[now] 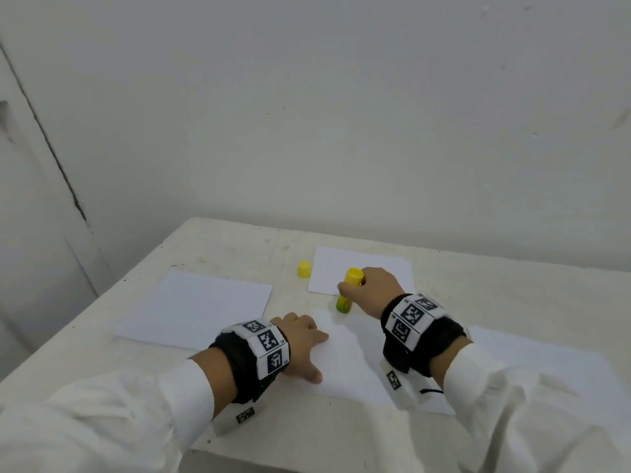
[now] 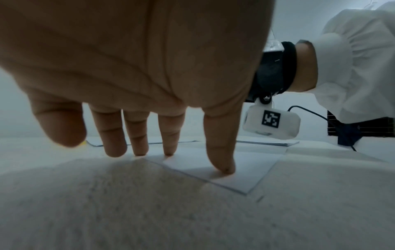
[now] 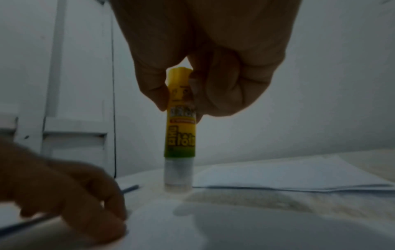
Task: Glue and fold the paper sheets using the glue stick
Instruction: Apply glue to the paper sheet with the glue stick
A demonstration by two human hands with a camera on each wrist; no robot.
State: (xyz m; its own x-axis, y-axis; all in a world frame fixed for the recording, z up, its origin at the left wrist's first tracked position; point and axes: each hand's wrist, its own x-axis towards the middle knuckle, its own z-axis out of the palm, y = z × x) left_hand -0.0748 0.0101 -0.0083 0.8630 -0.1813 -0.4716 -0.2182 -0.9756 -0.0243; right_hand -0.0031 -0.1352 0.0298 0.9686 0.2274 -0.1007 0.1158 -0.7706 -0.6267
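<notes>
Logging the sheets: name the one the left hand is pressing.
The near centre sheet, under the left hand; the other sheets lie untouched.

Glue stick [image 3: 180, 128] label print blurred, unreadable
</notes>
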